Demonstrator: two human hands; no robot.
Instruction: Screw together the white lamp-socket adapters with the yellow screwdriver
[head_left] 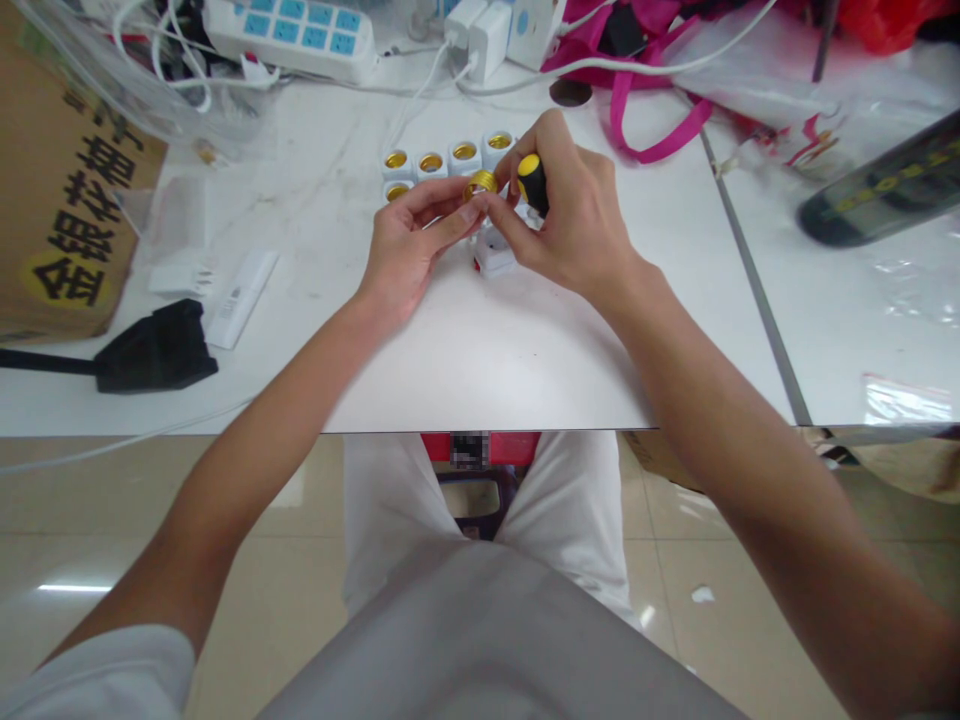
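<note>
Gold threaded shell (pixel 480 183) is pinched between left hand (pixel 401 242) and right hand (pixel 579 208) above the tabletop (pixel 487 360), presumably for steadying. Screwdriver handle (pixel 531 182) is also gripped in the right, likely so nothing need be laid down. White lamp sockets (pixel 464 153) are grouped beyond.

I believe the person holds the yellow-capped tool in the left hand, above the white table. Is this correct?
Not quite: the head view shows the yellow-capped tool in the right hand. It is indeed above the white table.

Cardboard box (pixel 34 190), power strip (pixel 292 35), pink strap (pixel 649 154)
</note>
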